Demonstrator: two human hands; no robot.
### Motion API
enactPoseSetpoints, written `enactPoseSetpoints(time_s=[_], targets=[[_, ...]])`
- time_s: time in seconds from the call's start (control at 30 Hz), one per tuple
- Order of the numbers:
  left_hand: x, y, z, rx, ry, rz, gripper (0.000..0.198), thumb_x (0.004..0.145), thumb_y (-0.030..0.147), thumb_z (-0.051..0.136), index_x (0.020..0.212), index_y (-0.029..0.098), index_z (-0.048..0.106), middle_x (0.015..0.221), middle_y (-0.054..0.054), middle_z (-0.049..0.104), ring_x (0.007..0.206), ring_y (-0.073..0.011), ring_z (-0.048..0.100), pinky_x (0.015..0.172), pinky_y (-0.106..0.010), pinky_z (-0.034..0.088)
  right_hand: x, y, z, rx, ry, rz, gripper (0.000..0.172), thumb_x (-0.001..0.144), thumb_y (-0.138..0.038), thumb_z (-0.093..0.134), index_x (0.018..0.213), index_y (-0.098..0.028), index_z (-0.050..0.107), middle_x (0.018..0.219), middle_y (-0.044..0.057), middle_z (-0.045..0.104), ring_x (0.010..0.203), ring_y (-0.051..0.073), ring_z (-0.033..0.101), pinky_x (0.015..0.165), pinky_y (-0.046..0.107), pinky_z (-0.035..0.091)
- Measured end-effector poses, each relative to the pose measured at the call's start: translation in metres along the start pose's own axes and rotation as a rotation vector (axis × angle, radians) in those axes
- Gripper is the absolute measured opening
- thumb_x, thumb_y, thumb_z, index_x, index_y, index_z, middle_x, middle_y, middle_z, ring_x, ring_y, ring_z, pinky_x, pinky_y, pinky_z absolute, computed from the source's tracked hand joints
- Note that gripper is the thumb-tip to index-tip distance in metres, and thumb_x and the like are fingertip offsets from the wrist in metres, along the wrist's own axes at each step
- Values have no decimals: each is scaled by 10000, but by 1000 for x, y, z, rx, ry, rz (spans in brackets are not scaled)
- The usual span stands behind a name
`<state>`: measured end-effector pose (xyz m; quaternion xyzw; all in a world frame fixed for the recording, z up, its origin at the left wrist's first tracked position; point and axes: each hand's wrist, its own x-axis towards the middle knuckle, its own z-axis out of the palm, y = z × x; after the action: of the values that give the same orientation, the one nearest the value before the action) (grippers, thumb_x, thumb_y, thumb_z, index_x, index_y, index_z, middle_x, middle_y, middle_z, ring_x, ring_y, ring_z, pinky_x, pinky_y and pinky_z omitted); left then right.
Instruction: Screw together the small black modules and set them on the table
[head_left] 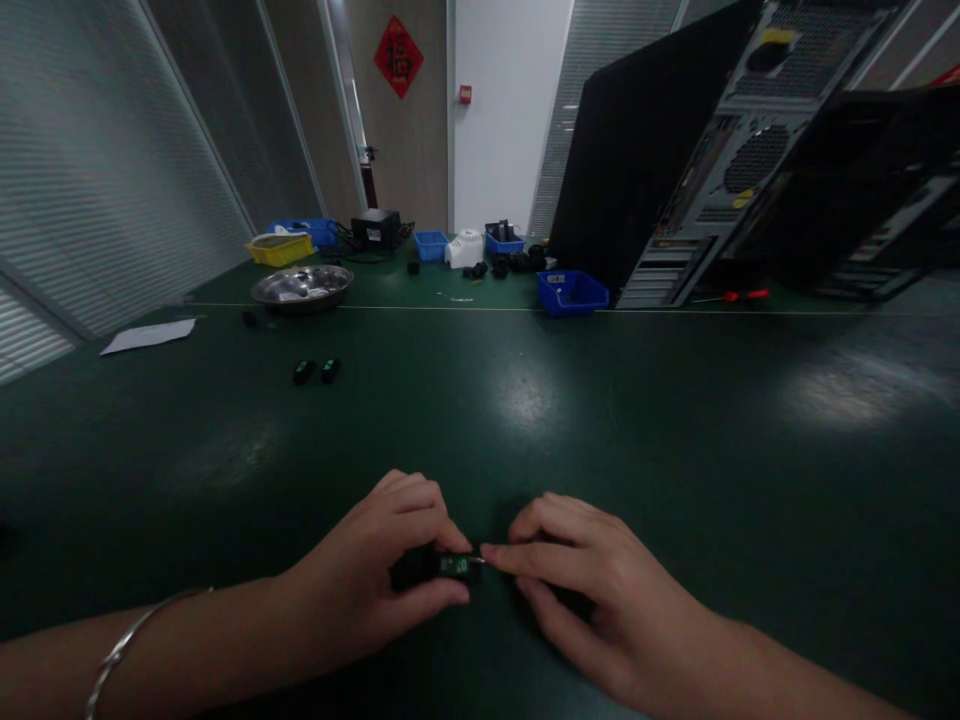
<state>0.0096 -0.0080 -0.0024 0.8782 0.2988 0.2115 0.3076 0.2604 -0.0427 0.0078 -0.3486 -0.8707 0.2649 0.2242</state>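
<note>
My left hand [390,550] is closed around a small black device with a green circuit board [454,566], gripped between thumb and fingers just above the green table. A small shiny metal tip [478,561] sticks out of the device's right end. The outstretched index finger of my right hand [592,580] touches that tip. The right thumb is apart from the index finger, and the other fingers are loosely bent. Farther off on the left lie two similar black devices, one [303,372] beside the other [330,370].
A round metal dish [302,287] stands back left, near a yellow bin [280,250] and a white paper [148,336]. Blue bins, one at the right [572,293], and a white device [465,249] line the back. A tall black computer case [652,150] stands back right.
</note>
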Motion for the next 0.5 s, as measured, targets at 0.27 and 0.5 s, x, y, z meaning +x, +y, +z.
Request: enactPoseSetpoints(time_s=[0.27, 0.5], targets=[[-2, 2, 0, 39, 11, 18, 216, 827, 140, 760, 1008, 215, 667, 908, -23, 617, 860, -210, 556, 748, -328, 404, 0, -1, 1, -8, -21, 8, 432, 905, -85, 529, 1282, -263, 642, 1022, 66, 644, 890, 225, 585, 771, 378, 469], [-4, 4, 1, -18, -33, -19, 184, 860, 155, 712, 1031, 208, 669, 903, -29, 599, 800, -186, 579, 680, -293, 430, 1, -1, 1, 11, -15, 4, 396, 915, -97, 533, 1253, -261, 659, 1003, 62, 654, 885, 219, 595, 757, 371, 464]])
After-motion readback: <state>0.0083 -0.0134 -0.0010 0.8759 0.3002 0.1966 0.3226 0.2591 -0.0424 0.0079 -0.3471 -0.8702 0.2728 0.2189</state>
